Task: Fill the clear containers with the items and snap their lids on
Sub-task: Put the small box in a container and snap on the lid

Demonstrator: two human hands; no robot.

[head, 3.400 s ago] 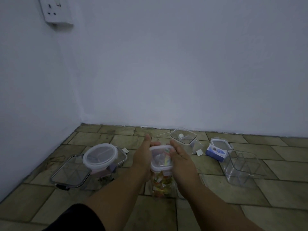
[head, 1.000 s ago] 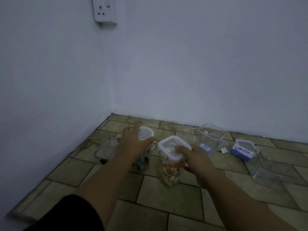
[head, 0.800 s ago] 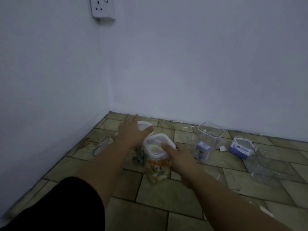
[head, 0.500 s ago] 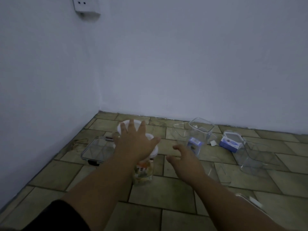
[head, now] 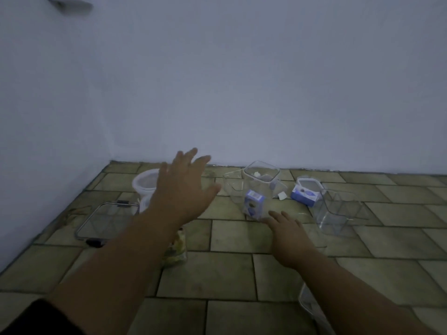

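While outstretched, the right grip is beside the clear container.

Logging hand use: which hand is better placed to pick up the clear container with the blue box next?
Right. The right hand lies low, fingers beside the clear container holding the blue box; contact is unclear. The left hand hovers open farther left, over the filled container.

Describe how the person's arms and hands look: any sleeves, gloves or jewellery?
The left hand and right hand are bare, with no gloves, rings or watch visible. Both forearms are uncovered. A black sleeve shows on the left arm at the frame's lower left; no sleeve shows on the right arm.
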